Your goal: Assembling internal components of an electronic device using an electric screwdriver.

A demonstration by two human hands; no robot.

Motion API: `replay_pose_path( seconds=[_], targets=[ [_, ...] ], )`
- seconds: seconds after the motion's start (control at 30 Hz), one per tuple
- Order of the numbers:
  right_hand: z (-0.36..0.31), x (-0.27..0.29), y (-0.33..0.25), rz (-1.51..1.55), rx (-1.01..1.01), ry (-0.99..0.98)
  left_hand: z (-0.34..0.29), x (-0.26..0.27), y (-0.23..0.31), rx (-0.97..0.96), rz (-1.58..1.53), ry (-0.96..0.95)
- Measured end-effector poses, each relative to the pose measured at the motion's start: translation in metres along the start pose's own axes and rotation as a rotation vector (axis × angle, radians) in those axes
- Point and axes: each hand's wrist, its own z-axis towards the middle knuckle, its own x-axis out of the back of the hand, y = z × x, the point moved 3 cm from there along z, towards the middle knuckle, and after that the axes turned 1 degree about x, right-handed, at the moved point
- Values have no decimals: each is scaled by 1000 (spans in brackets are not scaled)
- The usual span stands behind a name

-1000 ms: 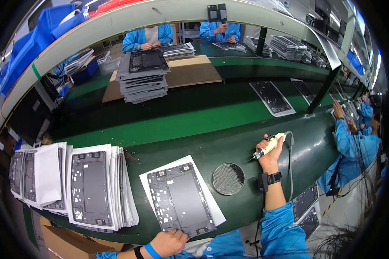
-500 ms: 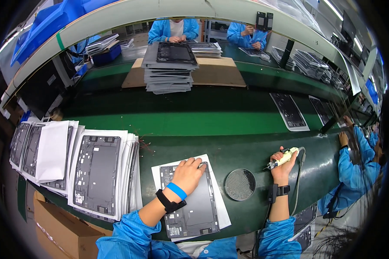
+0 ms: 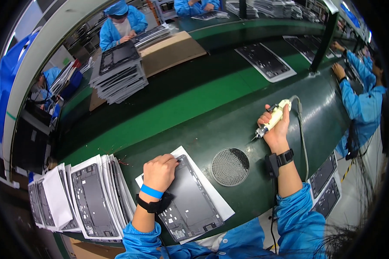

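My right hand (image 3: 277,123) is wrapped round a cream electric screwdriver (image 3: 275,117) with a grey cable, held up right of the round dish. The bit points down-left, apart from the dish. My left hand (image 3: 159,172) rests at the top end of a dark grey tablet back housing (image 3: 194,200), fingers curled and bunched at its upper edge. Whatever is at those fingertips is too small to make out. The housing lies on a white sheet (image 3: 224,206). Between my hands stands the round dish (image 3: 222,170) with a grid of holes and a dark patch of tiny pieces inside.
Left of me, housings (image 3: 93,198) stand stacked with white sheets. Across the green belt (image 3: 160,118) rises another tall housing stack (image 3: 121,77). One housing (image 3: 266,60) lies on the belt. Co-workers in blue sit opposite and at right (image 3: 361,93). A dark post (image 3: 324,41) stands far right.
The view has swung to the right and tilted. My left fingers, spread over the housing before, are now bunched at its top edge. The screwdriver's tip is closer to the dish.
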Motion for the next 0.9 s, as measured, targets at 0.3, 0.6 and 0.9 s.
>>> replay_pose_path(
  seconds=[0.3,0.6,0.9],
  targets=[
    [-2,-2,1,-45,18,26,-7,9,13,46,173,5],
    [-3,-3,1,-62,20,34,-3,3,11,19,179,91],
    [-2,-3,0,-54,16,28,-2,4,5,177,20,-19]
  ],
)
